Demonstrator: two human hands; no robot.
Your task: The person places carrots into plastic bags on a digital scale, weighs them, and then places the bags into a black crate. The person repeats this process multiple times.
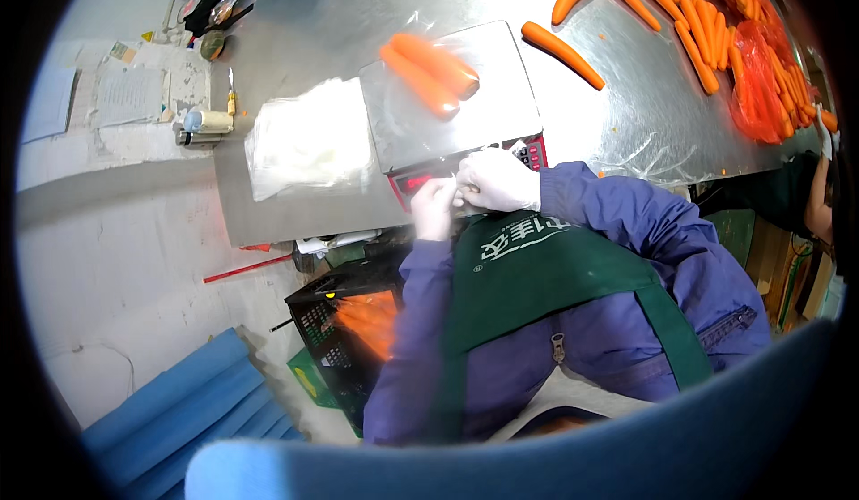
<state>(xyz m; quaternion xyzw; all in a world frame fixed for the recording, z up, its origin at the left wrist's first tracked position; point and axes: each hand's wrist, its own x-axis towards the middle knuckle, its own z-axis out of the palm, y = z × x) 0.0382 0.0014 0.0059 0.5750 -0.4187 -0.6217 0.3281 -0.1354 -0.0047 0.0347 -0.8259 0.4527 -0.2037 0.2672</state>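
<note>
My left hand [433, 206] and my right hand [500, 179], both in white gloves, meet at the front of a digital scale [510, 57]. Their fingertips are pinched together on a small bit of thin plastic film [453, 176], mostly hidden by the fingers. Whether it joins the wrapping above is unclear. Several carrots [429, 73], slightly blurred, lie over the metal weighing plate with what looks like clear film about them. Part of the red display and the keypad [533, 156] show beside my hands. Left of the scale lies a stack of whitish plastic bags [309, 141].
Loose carrots [564, 55] and an orange-red plastic sack [755, 84] of more carrots occupy the steel table's [295, 37] right side. A knife [231, 94] lies at its left edge. Below stands a black crate [349, 359] holding carrots. Another person's gloved hand [824, 134] is at far right.
</note>
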